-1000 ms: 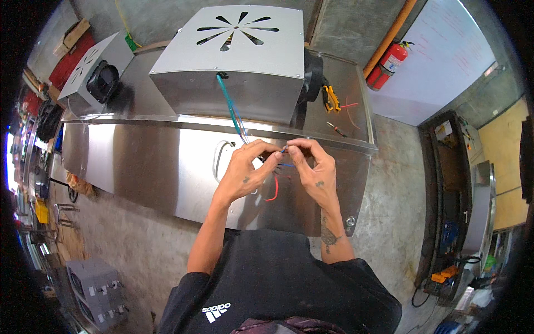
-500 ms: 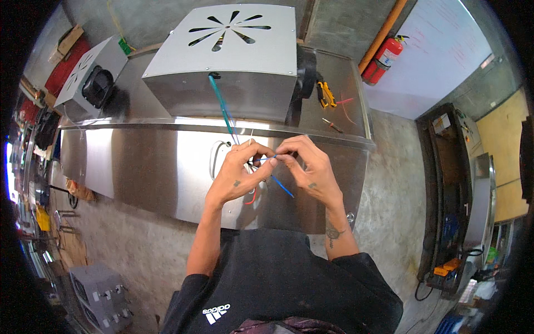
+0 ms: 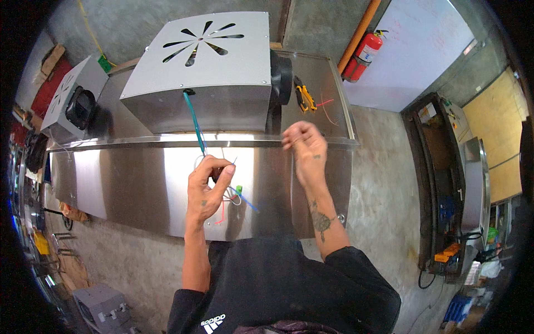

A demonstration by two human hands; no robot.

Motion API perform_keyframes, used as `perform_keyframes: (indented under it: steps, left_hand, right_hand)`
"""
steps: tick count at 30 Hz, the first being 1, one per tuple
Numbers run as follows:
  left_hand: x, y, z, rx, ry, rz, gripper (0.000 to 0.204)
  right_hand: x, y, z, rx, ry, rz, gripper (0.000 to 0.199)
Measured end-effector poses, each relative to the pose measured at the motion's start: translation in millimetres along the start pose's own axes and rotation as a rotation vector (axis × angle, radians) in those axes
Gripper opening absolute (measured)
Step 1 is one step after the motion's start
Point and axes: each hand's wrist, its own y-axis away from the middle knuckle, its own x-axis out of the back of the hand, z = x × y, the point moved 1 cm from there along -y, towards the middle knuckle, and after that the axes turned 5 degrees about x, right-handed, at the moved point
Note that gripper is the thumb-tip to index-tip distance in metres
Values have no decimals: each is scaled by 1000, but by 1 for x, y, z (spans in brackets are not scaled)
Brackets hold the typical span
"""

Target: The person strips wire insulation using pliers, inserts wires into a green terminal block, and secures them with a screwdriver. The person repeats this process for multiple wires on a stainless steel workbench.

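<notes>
My left hand (image 3: 207,186) is closed in a pinch on thin wires in front of the metal box; a short wire end (image 3: 234,161) pokes up past the thumb. Below that hand hang a blue wire (image 3: 248,203), a red wire (image 3: 223,212) and a green connector (image 3: 239,190). Teal sleeving (image 3: 194,121) runs down from a hole in the box (image 3: 194,108) toward the left hand. Held apart at the right, my right hand (image 3: 306,147) hovers over the bench ledge, below the pliers. Its fingers look bent but are smeared by motion, and whatever lies under them is hidden.
Yellow-handled pliers (image 3: 305,99) and red wire scraps (image 3: 325,102) lie on the steel bench (image 3: 320,125), right of the box's black round duct (image 3: 282,78). A smaller vented box (image 3: 75,100) stands at left. Behind, a fire extinguisher (image 3: 362,55) hangs near a whiteboard (image 3: 414,55).
My right hand has let go of the blue wire and moved away to the right, over where a screwdriver lay. My left hand keeps its pinch. The whole view has shifted slightly.
</notes>
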Motion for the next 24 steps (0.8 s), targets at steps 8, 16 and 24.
perform_keyframes:
  steps: [8,16,24]
  left_hand:
    - [2,-2,-2,40,36,-37,18]
    - [-1,-4,1,230,135,1,23]
    - [-6,7,-6,258,87,178,25]
  right_hand:
    - [74,-164,103,404,1625,37,36]
    - [114,-210,145,375,1881,-16,28]
    - [10,-61,-11,154,622,153,36]
